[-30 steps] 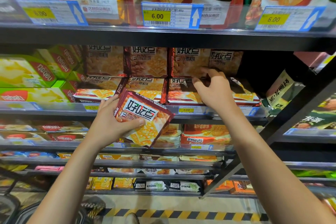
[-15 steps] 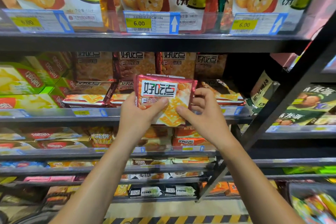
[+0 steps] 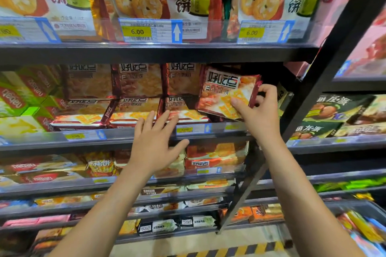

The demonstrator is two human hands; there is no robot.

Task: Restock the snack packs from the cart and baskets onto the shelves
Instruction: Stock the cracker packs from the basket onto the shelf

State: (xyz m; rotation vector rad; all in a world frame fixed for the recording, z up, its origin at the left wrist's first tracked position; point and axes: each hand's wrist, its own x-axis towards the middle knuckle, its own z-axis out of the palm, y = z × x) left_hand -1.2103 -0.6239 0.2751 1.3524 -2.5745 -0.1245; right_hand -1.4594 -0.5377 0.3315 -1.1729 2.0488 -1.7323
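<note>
Black shelf (image 3: pixel 158 54) fills my view. My right hand (image 3: pixel 261 115) pinches the glossy red cracker pack (image 3: pixel 226 92), tilted over the row's right end; it may slide off the flat packs (image 3: pixel 129 118) if dropped crooked. My left hand (image 3: pixel 154 146) hovers open-fingered, holding nothing.

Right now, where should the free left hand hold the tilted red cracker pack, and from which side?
Take the red foil cracker pack at its free left edge, coming from the left. The right hand already pinches the right edge, thumb on the front. The pack is flat and tilted, so thumb in front and fingers behind suit it. The left hand is open below it.
</note>
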